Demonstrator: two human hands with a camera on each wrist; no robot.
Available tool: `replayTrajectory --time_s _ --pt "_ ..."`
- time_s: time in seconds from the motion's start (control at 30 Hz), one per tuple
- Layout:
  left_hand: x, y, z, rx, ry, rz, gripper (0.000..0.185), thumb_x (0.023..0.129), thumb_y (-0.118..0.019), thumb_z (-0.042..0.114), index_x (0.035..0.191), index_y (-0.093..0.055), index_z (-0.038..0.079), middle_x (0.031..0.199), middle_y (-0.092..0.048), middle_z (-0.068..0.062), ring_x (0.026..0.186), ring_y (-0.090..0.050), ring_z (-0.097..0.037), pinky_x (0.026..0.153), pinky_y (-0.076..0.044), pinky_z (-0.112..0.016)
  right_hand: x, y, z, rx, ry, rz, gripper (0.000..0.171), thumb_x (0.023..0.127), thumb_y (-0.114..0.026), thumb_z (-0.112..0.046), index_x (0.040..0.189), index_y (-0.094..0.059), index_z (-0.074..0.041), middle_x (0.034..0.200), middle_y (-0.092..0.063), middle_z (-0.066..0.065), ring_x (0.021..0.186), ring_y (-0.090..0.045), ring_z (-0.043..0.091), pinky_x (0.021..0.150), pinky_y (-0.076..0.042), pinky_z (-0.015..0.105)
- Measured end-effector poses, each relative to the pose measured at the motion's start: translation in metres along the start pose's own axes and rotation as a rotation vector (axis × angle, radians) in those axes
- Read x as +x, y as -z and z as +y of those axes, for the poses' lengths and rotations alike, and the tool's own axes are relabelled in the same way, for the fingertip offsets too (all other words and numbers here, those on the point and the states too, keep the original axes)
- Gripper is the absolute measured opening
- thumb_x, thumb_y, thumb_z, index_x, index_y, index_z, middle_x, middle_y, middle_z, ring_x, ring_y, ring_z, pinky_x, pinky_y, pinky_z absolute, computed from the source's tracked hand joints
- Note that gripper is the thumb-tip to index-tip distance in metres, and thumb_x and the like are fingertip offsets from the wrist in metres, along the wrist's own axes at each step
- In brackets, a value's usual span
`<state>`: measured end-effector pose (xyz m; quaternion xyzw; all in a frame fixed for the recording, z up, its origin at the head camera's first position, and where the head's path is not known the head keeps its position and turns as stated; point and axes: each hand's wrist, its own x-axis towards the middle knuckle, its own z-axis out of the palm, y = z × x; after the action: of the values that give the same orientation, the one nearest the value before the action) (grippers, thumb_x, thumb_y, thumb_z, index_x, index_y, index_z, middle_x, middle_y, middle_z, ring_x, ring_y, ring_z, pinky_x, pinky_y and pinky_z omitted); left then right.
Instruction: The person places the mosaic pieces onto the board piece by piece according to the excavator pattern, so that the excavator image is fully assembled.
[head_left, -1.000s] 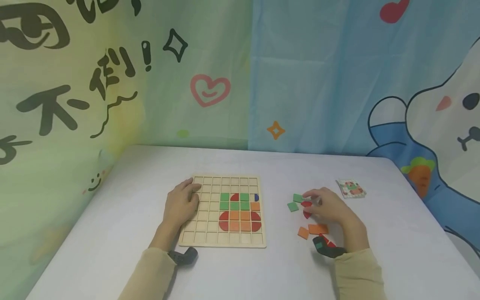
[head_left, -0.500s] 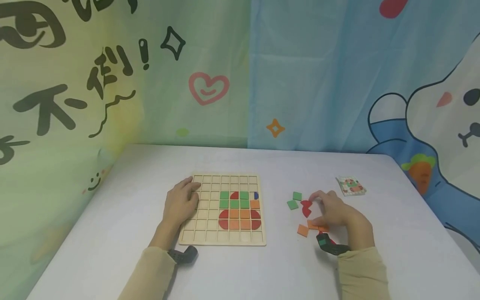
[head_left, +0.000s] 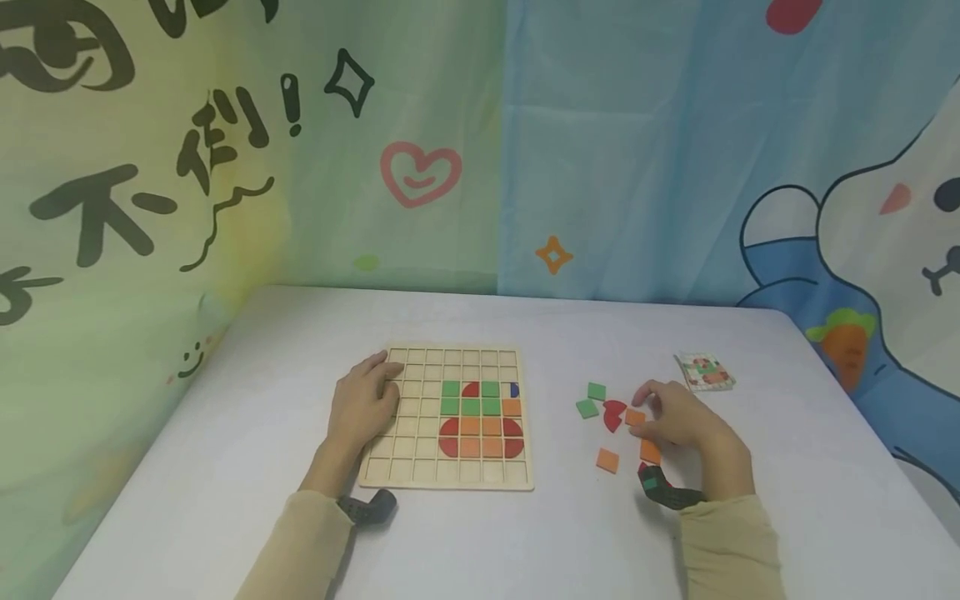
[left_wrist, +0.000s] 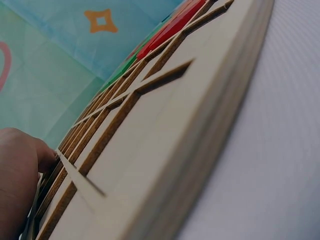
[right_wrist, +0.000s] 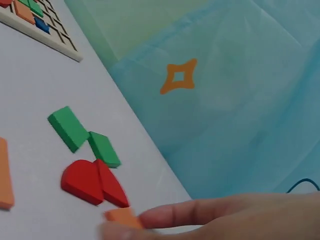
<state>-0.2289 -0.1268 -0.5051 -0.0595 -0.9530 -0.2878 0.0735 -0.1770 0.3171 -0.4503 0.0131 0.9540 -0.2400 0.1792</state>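
Observation:
A wooden grid board (head_left: 397, 467) lies on the white table, with green, orange, red and blue tiles set in its right half. My left hand (head_left: 365, 402) rests flat on the board's left edge; the left wrist view shows a finger (left_wrist: 22, 170) on the grid (left_wrist: 165, 120). To the right, my right hand (head_left: 654, 414) pinches an orange square tile (head_left: 636, 417) (right_wrist: 121, 217) just beside two red curved pieces (head_left: 613, 413) (right_wrist: 92, 182). Two green squares (head_left: 591, 399) (right_wrist: 67, 127) lie just beyond them. Another orange square (head_left: 649, 451) lies partly under that hand.
A loose orange square (head_left: 607, 460) lies nearer the front. A small stack of pattern cards (head_left: 703, 372) sits at the back right. Printed cloth hangs behind the table (head_left: 525, 542). A dark wrist strap shows on each forearm.
My right hand drew back from the green and red pieces to the orange squares, and now pinches one beside the red pieces. The left hand stayed still.

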Motion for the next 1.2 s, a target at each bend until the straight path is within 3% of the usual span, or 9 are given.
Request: replayTrajectory --time_s 0.2,0.37,0.47,0.57,0.77,0.9,1.03,1.2 --pt "0.001 0.001 -0.001 0.003 -0.001 0.004 0.038 0.089 -0.045 0.02 0.122 -0.063 0.016 0.146 -0.046 -0.005 0.138 -0.039 -0.029 0.114 -0.027 -0.055 0.008 -0.004 -0.002 0.037 -0.035 0.092 0.036 0.085 -0.07 -0.024 0.112 -0.058 -0.004 0.116 -0.058 0.024 0.102 -0.053 0.036 0.087 -0.051 0.053" --pt "0.002 0.002 -0.003 0.01 -0.004 0.006 0.038 0.089 -0.045 0.02 0.122 -0.063 0.016 0.145 -0.047 -0.005 0.138 -0.039 -0.028 0.114 -0.027 -0.055 0.015 -0.01 -0.01 0.094 -0.003 0.268 0.043 0.085 -0.07 -0.029 0.118 -0.058 -0.004 0.112 -0.062 0.019 0.098 -0.056 0.031 0.08 -0.052 0.045" --pt "0.002 0.004 -0.003 0.01 -0.012 0.009 0.037 0.089 -0.045 0.019 0.122 -0.063 0.016 0.145 -0.047 -0.006 0.137 -0.039 -0.028 0.114 -0.028 -0.055 0.022 -0.018 -0.031 0.144 0.059 0.373 0.041 0.086 -0.07 -0.027 0.12 -0.059 -0.007 0.113 -0.063 0.015 0.1 -0.058 0.029 0.078 -0.052 0.041" --pt "0.003 0.006 -0.002 0.008 -0.022 0.016 0.037 0.089 -0.046 0.019 0.121 -0.064 0.016 0.144 -0.048 -0.007 0.136 -0.04 -0.029 0.113 -0.029 -0.056 0.03 -0.032 -0.066 0.154 0.1 0.401 0.038 0.086 -0.07 -0.025 0.121 -0.061 -0.011 0.117 -0.062 0.01 0.103 -0.058 0.028 0.079 -0.053 0.04" --pt "0.003 0.005 -0.003 0.012 -0.011 0.014 0.036 0.089 -0.047 0.019 0.121 -0.064 0.016 0.144 -0.048 -0.006 0.136 -0.04 -0.029 0.114 -0.028 -0.055 0.044 -0.067 -0.139 0.041 0.24 0.352 0.035 0.081 -0.075 -0.031 0.113 -0.067 -0.018 0.107 -0.067 0.0 0.092 -0.061 0.018 0.077 -0.054 0.035" --pt "0.002 0.003 -0.004 0.007 -0.005 0.007 0.036 0.089 -0.047 0.02 0.121 -0.064 0.017 0.145 -0.048 -0.006 0.137 -0.04 -0.029 0.114 -0.028 -0.055 0.052 -0.085 -0.175 -0.099 0.476 0.353 0.032 0.081 -0.073 -0.037 0.108 -0.068 -0.02 0.099 -0.068 -0.005 0.087 -0.063 0.012 0.075 -0.055 0.031" --pt "0.003 0.001 -0.003 -0.004 -0.017 0.023 0.035 0.088 -0.049 0.02 0.119 -0.065 0.016 0.144 -0.049 -0.006 0.135 -0.042 -0.03 0.113 -0.028 -0.056 0.062 -0.098 -0.2 -0.267 0.693 0.412 0.029 0.081 -0.07 -0.041 0.1 -0.069 -0.02 0.094 -0.068 -0.006 0.083 -0.066 0.012 0.074 -0.056 0.029" --pt "0.003 0.0 -0.005 0.002 -0.015 0.014 0.035 0.089 -0.048 0.021 0.12 -0.064 0.017 0.144 -0.048 -0.005 0.136 -0.042 -0.029 0.114 -0.028 -0.055 0.073 -0.108 -0.214 -0.367 0.706 0.412 0.026 0.08 -0.069 -0.044 0.093 -0.069 -0.021 0.091 -0.069 -0.007 0.082 -0.066 0.013 0.077 -0.056 0.03"
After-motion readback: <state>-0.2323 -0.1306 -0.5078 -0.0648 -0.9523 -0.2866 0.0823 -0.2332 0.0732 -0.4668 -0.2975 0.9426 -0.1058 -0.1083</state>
